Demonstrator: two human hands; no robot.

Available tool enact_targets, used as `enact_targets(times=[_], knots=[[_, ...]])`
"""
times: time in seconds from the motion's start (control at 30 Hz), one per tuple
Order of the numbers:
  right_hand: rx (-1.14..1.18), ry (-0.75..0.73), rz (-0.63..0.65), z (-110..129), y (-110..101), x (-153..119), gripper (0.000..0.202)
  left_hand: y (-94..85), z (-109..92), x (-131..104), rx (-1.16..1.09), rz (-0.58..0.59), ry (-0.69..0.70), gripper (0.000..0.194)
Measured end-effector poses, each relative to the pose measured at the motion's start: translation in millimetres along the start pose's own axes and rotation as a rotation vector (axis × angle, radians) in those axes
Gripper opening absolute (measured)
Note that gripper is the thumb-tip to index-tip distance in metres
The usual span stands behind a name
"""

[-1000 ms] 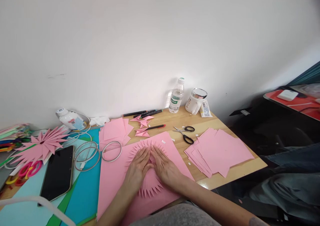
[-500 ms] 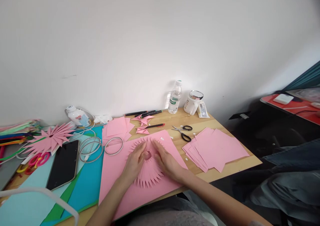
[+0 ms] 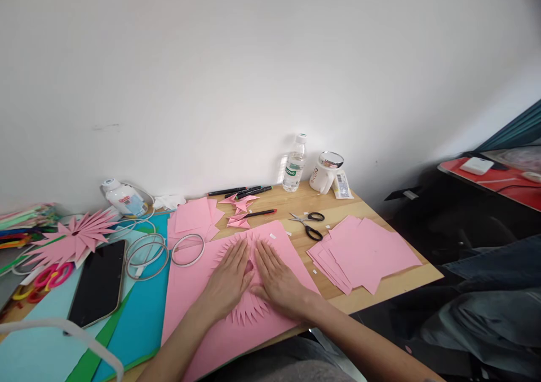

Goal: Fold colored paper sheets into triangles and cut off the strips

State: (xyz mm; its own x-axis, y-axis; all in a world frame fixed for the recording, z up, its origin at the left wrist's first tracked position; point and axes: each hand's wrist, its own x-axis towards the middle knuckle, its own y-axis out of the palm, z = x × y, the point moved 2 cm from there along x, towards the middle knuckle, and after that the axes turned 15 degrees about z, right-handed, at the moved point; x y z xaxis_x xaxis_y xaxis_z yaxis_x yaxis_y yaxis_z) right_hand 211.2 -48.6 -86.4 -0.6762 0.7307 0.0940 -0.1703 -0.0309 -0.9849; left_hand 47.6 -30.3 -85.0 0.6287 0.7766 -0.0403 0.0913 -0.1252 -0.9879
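A round pleated pink paper rosette point(image 3: 248, 310) with pointed tips lies on a large pink sheet point(image 3: 211, 345). My left hand point(image 3: 226, 278) rests flat on the rosette's left half, fingers stretched out. On its right half lies my right hand point(image 3: 276, 280), also flat with fingers extended. Between them shows a small part of the centre hole; the palms hide much of the folds. A ring of tape point(image 3: 188, 251) sits on the sheet's upper left corner. Black-handled scissors point(image 3: 310, 224) lie open beyond the sheet's right edge.
Pink paper pieces point(image 3: 376, 252) are stacked at right. Along the wall stand a water bottle point(image 3: 295, 165) and a white mug point(image 3: 324, 173), with markers point(image 3: 249, 191) nearby. At left are a phone point(image 3: 98, 283), another pink paper rosette point(image 3: 78, 236) and coloured sheets point(image 3: 131, 325).
Both hands have gone from cupping the rosette's sides to lying flat on top of it, covering more of its folds and hole. The view has shifted slightly.
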Motion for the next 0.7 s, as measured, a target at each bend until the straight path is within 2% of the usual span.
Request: enact_targets(times=[0.1, 0.23, 0.37, 0.53, 0.6, 0.7], knots=[[-0.051, 0.011, -0.014, 3, 0, 2, 0.072, 6.8, -3, 2, 0.051, -0.057, 0.000, 0.052], [-0.098, 0.025, -0.005, 5, -1, 4, 0.072, 8.8, -4, 1, 0.100, -0.073, 0.012, 0.053], [-0.100, 0.036, 0.025, 4, -1, 6, 0.071, 6.8, -3, 1, 0.101, -0.048, 0.007, 0.052], [-0.023, 0.024, -0.009, 4, -1, 4, 0.072, -0.8, -5, 4, -0.003, 0.022, -0.025, 0.054], [0.078, 0.017, -0.013, 3, -5, 2, 0.074, -10.8, -8, 3, -0.102, -0.025, -0.066, 0.057], [0.368, 0.132, -0.077, -5, -18, -6, 0.069, -33.0, -14, -11, -0.346, -0.258, -0.229, 0.057]])
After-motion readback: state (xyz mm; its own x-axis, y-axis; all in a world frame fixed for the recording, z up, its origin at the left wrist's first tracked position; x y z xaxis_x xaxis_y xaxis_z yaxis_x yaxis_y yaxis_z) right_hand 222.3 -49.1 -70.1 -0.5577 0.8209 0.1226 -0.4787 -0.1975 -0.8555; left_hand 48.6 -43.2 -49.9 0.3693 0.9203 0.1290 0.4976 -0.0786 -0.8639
